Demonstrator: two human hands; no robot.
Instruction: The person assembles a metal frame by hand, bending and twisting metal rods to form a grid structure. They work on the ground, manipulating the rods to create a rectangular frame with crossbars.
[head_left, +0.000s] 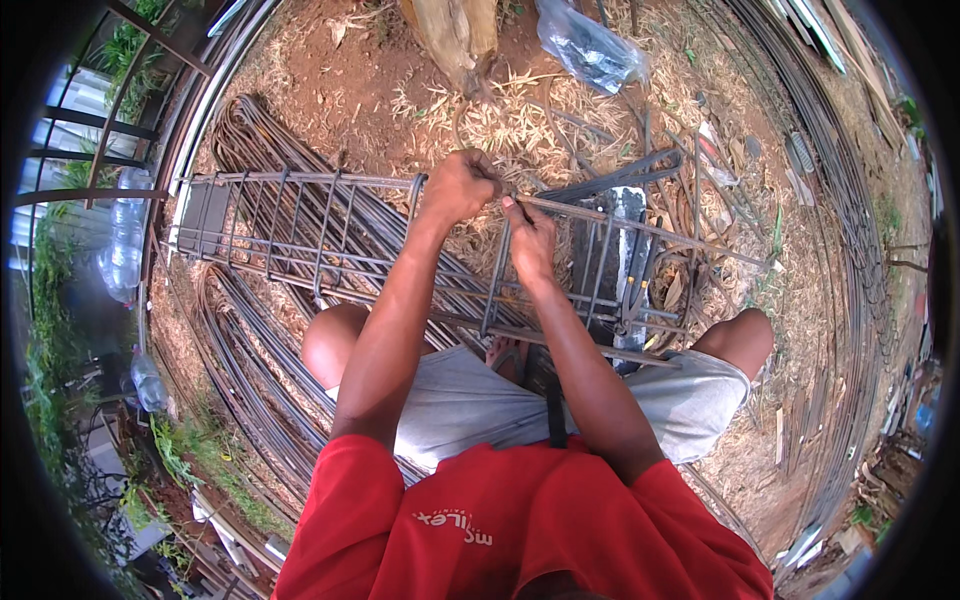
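Two hands at frame centre: I see left hand (457,187) fisted on top bar of rebar cage (300,240), right hand (528,238) pinching beside it; cage runs left-right.

Rebar cage (330,240) — dull rusty steel, rough; plastic bag (590,45) — glossy, crinkled.

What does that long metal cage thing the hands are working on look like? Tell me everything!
The rebar cage is a long box of thin, dark, rusty-looking steel bars: straight bars run its length, and square loops ring them at intervals. It lies sideways across the person's bare knees, above coils of bent rods on the dirt. The left hand grips its top bar, and the right hand pinches the same bar close beside it.
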